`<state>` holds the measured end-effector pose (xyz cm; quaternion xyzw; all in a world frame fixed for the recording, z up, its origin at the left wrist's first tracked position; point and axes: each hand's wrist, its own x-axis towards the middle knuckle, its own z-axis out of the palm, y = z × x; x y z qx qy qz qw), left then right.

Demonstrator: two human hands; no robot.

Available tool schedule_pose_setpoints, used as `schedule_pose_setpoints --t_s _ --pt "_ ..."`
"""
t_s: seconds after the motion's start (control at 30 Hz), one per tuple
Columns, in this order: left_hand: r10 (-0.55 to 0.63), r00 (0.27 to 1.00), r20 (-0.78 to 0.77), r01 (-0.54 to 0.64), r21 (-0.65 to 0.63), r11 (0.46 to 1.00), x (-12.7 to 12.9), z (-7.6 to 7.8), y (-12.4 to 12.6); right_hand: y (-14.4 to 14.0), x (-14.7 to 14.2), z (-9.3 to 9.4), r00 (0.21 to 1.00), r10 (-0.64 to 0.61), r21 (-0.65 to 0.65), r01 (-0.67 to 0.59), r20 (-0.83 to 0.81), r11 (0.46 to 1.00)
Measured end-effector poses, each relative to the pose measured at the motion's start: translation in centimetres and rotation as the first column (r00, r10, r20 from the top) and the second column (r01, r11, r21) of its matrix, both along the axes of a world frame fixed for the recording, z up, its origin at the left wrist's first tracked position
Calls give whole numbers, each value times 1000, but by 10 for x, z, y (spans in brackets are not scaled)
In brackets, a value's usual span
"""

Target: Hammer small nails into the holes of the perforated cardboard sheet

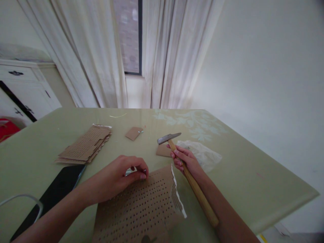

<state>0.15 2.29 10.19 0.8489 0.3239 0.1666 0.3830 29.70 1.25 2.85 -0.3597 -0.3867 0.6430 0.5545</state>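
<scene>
A perforated cardboard sheet lay at the near edge of the surface, its torn right edge showing white. The left hand rested on the sheet's far edge, fingers pinched together on a small metal piece, too small to identify. Just right of the sheet, the right hand was clamped around the wooden handle of a hammer, close below the metal head, which was raised over a small cardboard scrap. A crumpled clear plastic bag lay just beyond that hand. Toward the far left lay a stack of perforated cardboard pieces, another small scrap near the middle, and a dark phone at the near left edge.
</scene>
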Motion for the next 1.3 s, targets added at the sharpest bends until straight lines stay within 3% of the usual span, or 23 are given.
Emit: schedule_pose_setpoints --t_s 0.33,0.47,0.53,0.63,0.7,0.77,0.83,1.0,1.17,1.3 --pt "20 1000 -14 -19 50 999 1 3 -2 -1 -1 4 998 -3 32 1 61 999" --pt "-8 1000 -6 8 84 996 -2 1 1 -14 -2 19 992 -6 84 -5 124 996" --pt "-21 1000 3 21 95 995 -3 -1 2 -25 -1 35 972 -5 124 -25 234 992" --pt "-35 999 27 32 103 994 -3 -3 3 -45 2 70 835 21 168 -136 550 976" --pt "-31 999 33 28 101 994 -2 -3 3 -59 1 97 621 14 195 -267 783 944" --pt "-28 999 35 24 99 995 -1 -3 3 -70 -4 121 348 -72 215 -393 935 894" --pt "-26 999 41 21 107 994 0 -2 3 -79 -13 139 216 -156 237 -434 964 869" --pt "-55 997 53 46 145 988 1 1 2 -88 -38 149 189 -269 324 -392 944 861" --pt "-141 988 65 131 139 981 2 -3 5 -92 -47 143 42 -238 229 -477 970 849" --pt "-146 987 66 137 117 984 1 -10 10 -94 -44 146 91 -266 279 -425 960 861"
